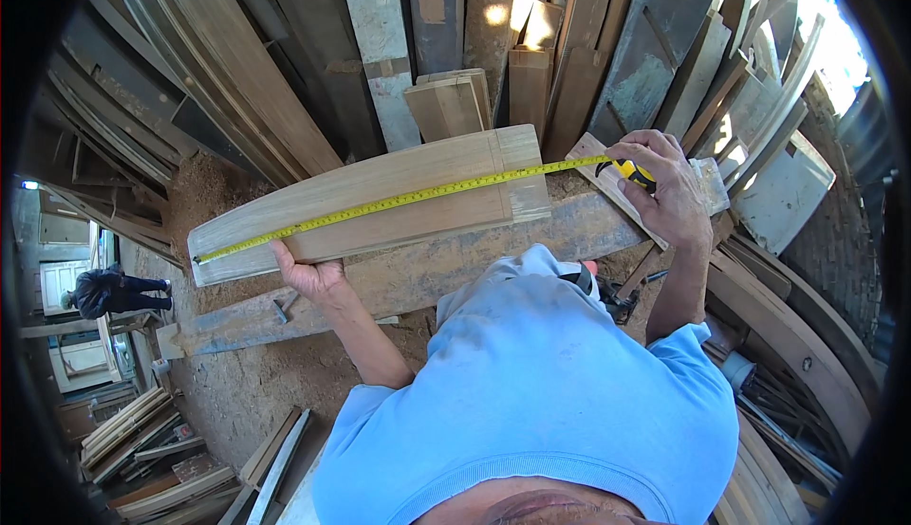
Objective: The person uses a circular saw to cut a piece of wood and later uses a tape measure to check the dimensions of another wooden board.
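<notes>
A long pale wooden board (380,174) lies in front of me, with a pencil-like line across its right end. Along it stretches a yellow tape measure blade (436,190), its hooked tip near the board's left end. My right hand (667,184) is closed around the yellow and black tape measure case (638,176), beyond the board's right end. At the near edge, toward the left, my left hand (318,276) grips the board, one digit on top beside the blade and the other fingers partly hidden beneath.
Under the board runs a worn plank bench (474,250), with a small metal piece (282,310) on it. Stacked planks (228,60) lean along the far side. Sawdust (213,198) is heaped at left. A person (119,293) stands farther off at left; more timber (157,449) lies lower left.
</notes>
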The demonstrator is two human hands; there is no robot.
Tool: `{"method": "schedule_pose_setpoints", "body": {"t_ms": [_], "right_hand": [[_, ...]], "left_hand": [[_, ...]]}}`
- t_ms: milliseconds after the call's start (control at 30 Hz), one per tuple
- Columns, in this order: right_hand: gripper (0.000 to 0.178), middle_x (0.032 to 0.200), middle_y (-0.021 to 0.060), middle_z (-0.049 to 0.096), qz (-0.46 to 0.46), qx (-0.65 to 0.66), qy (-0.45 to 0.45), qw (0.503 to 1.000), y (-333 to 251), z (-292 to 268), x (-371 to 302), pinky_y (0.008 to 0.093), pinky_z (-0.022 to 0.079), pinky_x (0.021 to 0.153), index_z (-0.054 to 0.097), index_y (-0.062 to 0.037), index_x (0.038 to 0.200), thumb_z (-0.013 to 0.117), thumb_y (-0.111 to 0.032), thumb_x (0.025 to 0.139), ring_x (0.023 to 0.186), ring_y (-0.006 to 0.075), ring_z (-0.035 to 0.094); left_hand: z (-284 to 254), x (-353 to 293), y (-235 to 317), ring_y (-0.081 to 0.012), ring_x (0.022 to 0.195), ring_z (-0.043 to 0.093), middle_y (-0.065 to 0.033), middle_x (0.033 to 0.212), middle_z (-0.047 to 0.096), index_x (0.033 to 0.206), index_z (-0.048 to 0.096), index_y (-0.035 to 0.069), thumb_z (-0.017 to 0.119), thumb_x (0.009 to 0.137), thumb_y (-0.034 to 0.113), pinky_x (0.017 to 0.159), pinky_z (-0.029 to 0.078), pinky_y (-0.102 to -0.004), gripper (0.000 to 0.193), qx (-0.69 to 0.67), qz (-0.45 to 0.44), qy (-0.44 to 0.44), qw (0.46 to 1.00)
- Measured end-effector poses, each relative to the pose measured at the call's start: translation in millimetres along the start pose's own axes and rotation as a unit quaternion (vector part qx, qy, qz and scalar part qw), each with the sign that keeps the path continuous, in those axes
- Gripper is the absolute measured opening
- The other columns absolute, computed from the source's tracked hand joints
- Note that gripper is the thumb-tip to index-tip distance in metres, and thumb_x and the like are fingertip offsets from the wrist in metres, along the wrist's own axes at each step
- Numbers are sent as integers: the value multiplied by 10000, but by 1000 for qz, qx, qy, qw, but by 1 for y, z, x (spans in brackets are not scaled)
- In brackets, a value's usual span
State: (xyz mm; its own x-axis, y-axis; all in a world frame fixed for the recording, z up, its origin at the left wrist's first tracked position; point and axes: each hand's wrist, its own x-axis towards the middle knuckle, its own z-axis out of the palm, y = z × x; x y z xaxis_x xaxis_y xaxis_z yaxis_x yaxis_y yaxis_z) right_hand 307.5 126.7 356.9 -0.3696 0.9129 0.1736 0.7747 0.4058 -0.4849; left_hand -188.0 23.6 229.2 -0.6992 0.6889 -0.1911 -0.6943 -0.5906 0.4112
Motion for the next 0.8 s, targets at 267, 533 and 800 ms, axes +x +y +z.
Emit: {"method": "schedule_pose_setpoints", "body": {"t_ms": [267,533,800], "right_hand": [[439,1242,83,626,10,-5,-4,1000,-1,0,0,444,474,1043,728,-113,1190,755,32,776,1214,298,569],[456,1242,95,623,21,-7,-9,1000,2,0,2,455,473,1042,728,-113,1210,755,27,777,1209,305,572],[444,1173,170,650,-44,52,-107,992,-1,21,19,451,482,1008,718,-79,1244,685,-47,803,1131,360,620]], "left_hand": [[-3,1,-2,-364,1320,562,-157,1395,605,1438,504,88,750,937,303,1072,482,-674,598,4,0,-2,1000],[1,2,-7,-363,1328,555,-153,1395,609,1427,525,85,747,939,310,1090,469,-666,582,1,-17,-1,1000],[10,-20,-20,-341,1341,540,-125,1400,613,1434,535,101,753,931,315,1146,429,-611,589,20,-28,11,999]]}}
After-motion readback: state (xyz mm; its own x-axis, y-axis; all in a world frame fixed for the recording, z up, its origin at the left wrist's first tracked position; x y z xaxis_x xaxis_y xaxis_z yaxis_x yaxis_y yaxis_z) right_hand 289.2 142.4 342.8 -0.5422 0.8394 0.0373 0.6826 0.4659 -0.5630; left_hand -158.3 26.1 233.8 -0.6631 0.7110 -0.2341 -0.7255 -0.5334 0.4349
